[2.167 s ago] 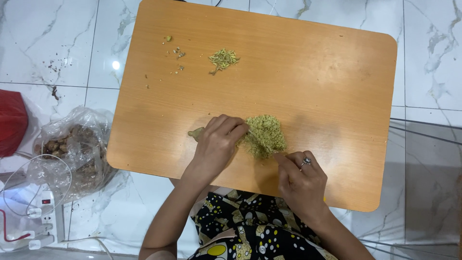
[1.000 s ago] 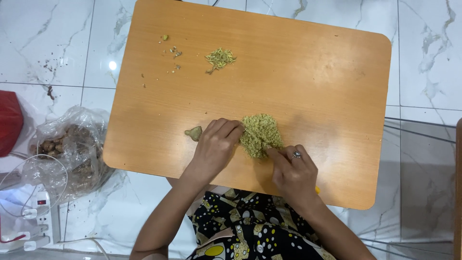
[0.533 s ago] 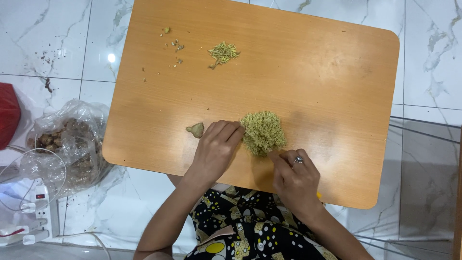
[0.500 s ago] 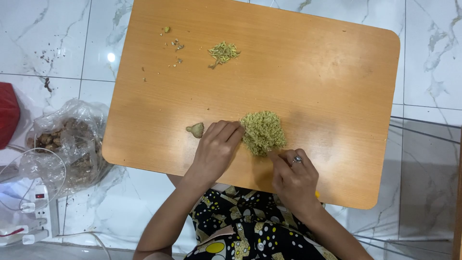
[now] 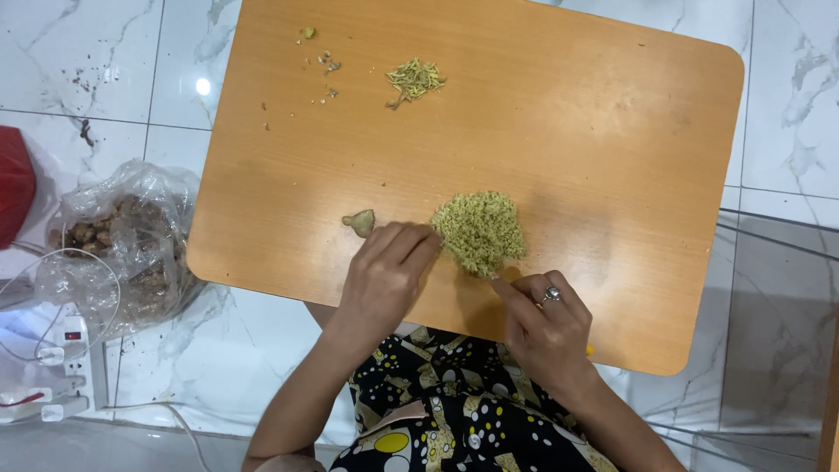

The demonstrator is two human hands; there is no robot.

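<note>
A mound of finely chopped yellow-green bits (image 5: 479,229) lies on the wooden board (image 5: 568,114) near its front edge. My left hand (image 5: 384,280) rests flat on the board, fingertips against the mound's left side, holding nothing. My right hand (image 5: 546,323) is closed in a fist just below and right of the mound, gripping what looks like a small knife; a yellow handle end (image 5: 591,350) shows behind the hand and the thin tip touches the mound's lower edge. A small beige ginger-like lump (image 5: 359,222) lies just left of my left hand.
A smaller heap of thin shreds (image 5: 413,80) and some scraps (image 5: 324,63) lie at the board's far side. On the marble floor to the left are a clear plastic bag of brown roots (image 5: 122,245), a white power strip with cables (image 5: 52,385) and a red object (image 5: 16,183).
My left hand has slid slightly right, leaving the beige lump fully uncovered. My right hand moved in toward the mound, then back a little. The mound stays in place.
</note>
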